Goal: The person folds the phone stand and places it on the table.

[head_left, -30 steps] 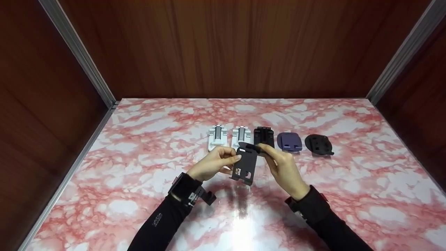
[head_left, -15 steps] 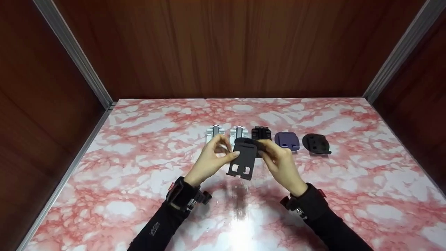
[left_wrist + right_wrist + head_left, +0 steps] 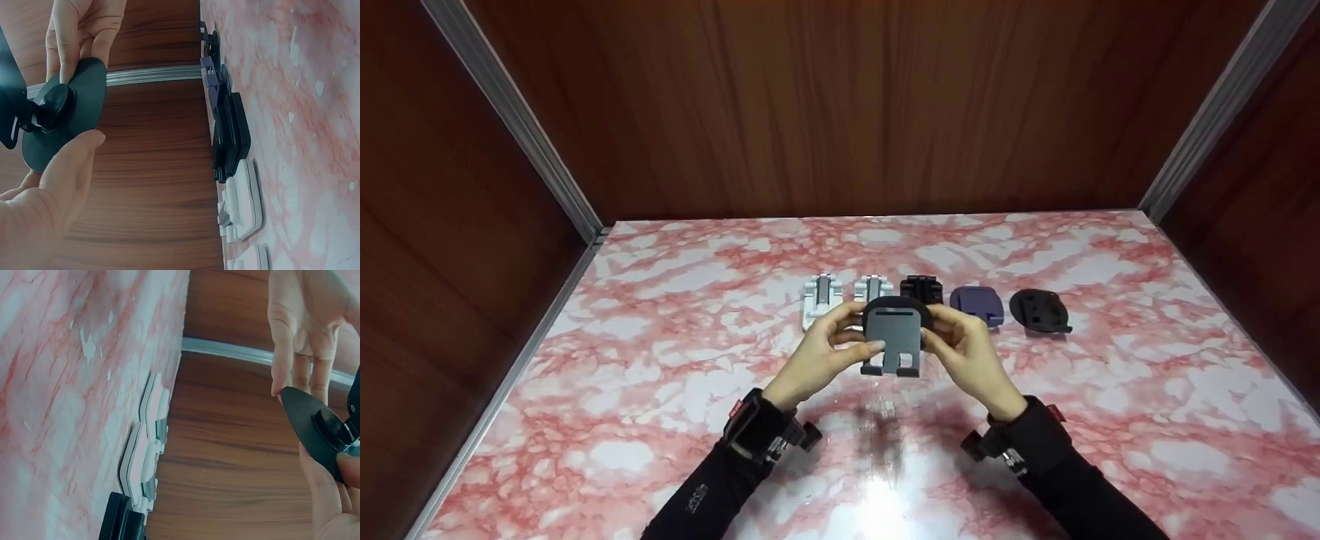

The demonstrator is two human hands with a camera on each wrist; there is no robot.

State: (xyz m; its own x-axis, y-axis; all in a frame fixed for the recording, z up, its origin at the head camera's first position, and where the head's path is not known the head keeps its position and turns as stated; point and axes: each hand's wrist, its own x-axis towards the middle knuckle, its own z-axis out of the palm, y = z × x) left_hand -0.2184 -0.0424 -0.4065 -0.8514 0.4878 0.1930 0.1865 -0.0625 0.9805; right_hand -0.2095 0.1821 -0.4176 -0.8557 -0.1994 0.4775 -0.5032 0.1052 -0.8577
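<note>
Both hands hold a black phone stand (image 3: 892, 334) up above the table. It has a flat slotted plate with small lips at its lower edge, joined by a hinge to a round base (image 3: 84, 107). My left hand (image 3: 817, 356) grips its left side, thumb on the front of the plate. On the other side my right hand (image 3: 971, 360) pinches the base's edge between thumb and fingers. In the left wrist view the left hand (image 3: 48, 202) is at the disc's lower edge and the right hand (image 3: 84, 31) at its upper edge.
Behind the hands stands a row of folded stands: two white ones (image 3: 819, 306) (image 3: 874, 286), a black one (image 3: 921, 289), a purple one (image 3: 976, 304) and a round black one (image 3: 1039, 311). Wooden panels (image 3: 840, 112) enclose the marbled table (image 3: 675, 330) at back and sides.
The held stand's plate has turned from slanted to facing the head camera squarely, with the round base now behind its top. Both hands stay on it; the row behind is unchanged.
</note>
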